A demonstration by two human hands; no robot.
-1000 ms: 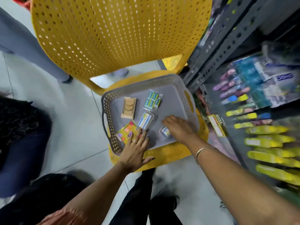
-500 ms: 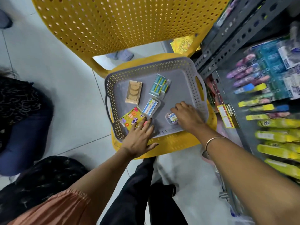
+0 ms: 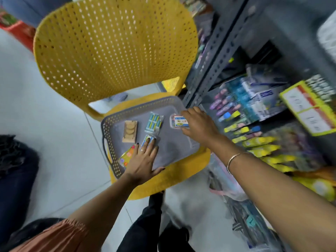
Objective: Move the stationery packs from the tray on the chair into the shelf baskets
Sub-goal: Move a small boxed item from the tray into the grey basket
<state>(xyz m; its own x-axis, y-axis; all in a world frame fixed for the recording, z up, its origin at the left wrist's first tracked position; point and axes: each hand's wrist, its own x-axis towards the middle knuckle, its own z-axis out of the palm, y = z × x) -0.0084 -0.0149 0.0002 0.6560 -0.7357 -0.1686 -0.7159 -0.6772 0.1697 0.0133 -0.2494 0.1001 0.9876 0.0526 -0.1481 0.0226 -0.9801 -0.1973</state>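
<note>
Both hands over tray (image 3: 107,124): right hand (image 3: 198,122) grip holds small pack (image 3: 179,121), left hand (image 3: 143,160) flat, wide.

peach sleeve (image 3: 60,233) | ring (image 3: 142,150) | bangle (image 3: 234,160) | black trousers (image 3: 143,228)

Pale tiled floor (image 3: 54,142); yellow perforated chair (image 3: 112,51); grey slotted-metal shelving (image 3: 223,51) at right.

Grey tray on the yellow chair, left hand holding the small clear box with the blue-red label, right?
Wrong hand. In the head view the right hand holds the small clear box; the left hand lies flat over packs at the near side of the grey tray on the yellow chair.
</note>
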